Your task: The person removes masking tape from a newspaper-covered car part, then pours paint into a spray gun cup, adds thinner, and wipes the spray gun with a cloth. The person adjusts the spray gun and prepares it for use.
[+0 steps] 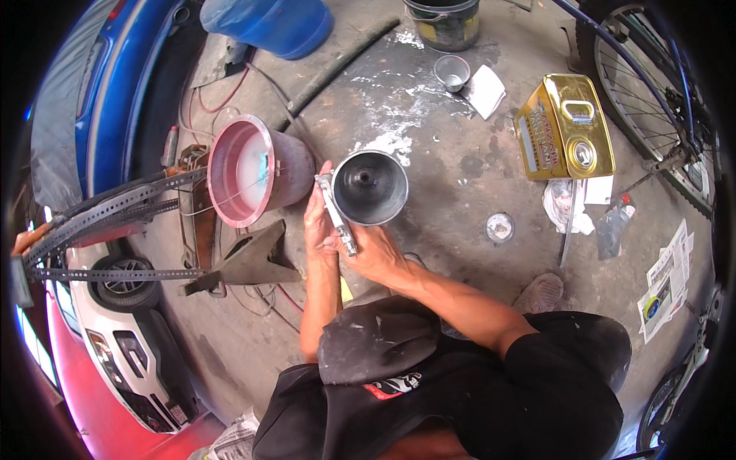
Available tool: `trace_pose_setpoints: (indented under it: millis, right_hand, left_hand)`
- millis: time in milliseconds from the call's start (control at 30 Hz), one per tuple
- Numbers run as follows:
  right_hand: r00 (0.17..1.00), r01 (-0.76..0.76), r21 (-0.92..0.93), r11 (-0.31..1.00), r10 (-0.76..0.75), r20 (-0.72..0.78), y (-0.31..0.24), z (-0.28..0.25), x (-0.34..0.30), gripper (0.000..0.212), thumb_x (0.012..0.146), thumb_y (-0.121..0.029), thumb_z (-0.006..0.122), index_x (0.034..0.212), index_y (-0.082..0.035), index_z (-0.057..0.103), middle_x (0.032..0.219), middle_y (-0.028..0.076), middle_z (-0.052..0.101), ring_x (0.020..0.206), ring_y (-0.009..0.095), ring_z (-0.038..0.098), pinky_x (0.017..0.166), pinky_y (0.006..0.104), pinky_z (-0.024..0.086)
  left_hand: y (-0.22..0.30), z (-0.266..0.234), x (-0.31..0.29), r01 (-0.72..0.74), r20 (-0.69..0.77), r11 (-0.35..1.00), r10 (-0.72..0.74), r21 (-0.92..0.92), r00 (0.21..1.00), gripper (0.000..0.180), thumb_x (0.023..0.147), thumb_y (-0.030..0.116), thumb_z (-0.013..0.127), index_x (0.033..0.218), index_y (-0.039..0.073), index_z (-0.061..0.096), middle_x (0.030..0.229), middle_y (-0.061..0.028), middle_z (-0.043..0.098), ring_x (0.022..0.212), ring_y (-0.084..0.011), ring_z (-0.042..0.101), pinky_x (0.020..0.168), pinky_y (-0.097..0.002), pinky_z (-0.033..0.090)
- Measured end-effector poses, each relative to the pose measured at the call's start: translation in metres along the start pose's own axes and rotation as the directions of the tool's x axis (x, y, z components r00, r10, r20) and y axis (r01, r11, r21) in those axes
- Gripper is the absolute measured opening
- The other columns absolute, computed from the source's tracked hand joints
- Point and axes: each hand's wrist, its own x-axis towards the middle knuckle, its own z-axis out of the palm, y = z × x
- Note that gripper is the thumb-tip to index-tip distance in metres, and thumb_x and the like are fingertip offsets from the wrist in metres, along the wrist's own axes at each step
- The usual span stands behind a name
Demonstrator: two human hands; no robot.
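A paint spray gun (339,221) with a round, open grey metal cup (383,201) is held in front of me. The inside of the cup is dark, with a small fitting at its bottom. My left hand (316,218) grips the silver gun body from the left side. My right hand (374,253) is closed around the gun just below the cup, its fingers partly hidden. Just left of the gun stands a tilted-looking pink bucket (287,172) with whitish liquid inside.
A gold rectangular can (590,138) stands at right, near a bicycle wheel (644,84). A small metal cup (452,73) and white paper (484,92) lie ahead. A perforated metal stand (138,274) is at left. A blue container (287,34) and dark bucket (447,27) stand farther off.
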Motion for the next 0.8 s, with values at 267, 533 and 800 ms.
trace_pose_setpoints:
  millis: [267,533,800]
  right_hand:
    - [0.994,-0.062,0.038,0.997,0.065,-0.084,-0.012,-0.001,-0.002,0.062,0.098,-0.039,0.066,0.147,-0.01,0.043,0.105,0.029,0.068,0.095,0.052,0.066,0.077,0.0546,0.054]
    - [0.921,-0.389,0.083,0.917,0.39,0.003,0.01,-0.025,0.018,0.053,0.101,-0.051,0.059,0.128,-0.004,0.062,0.101,0.019,0.073,0.084,0.036,0.074,0.071,0.045,0.057]
    - [0.836,-0.382,0.705,0.597,0.549,-0.013,0.045,-0.032,0.011,0.038,0.102,-0.045,0.064,0.096,-0.008,0.071,0.067,0.001,0.063,0.047,0.009,0.055,0.041,0.0299,0.043]
  left_hand:
    - [-0.009,0.002,-0.006,-0.078,-0.128,0.996,0.072,-0.049,0.989,0.059,0.105,0.019,0.059,0.158,0.01,0.035,0.138,-0.012,0.061,0.118,-0.0245,0.065,0.105,-0.042,0.054]
    - [-0.053,-0.033,0.021,0.033,-0.298,0.998,-0.018,0.048,0.955,0.022,0.105,0.019,0.061,0.121,0.004,0.063,0.111,-0.0099,0.072,0.097,-0.0189,0.069,0.086,-0.035,0.058]
    - [-0.064,0.002,0.028,-0.139,-0.348,0.939,0.25,0.315,0.903,0.029,0.097,0.01,0.073,0.119,0.004,0.056,0.105,-0.0123,0.072,0.093,-0.0218,0.073,0.078,-0.0327,0.062]
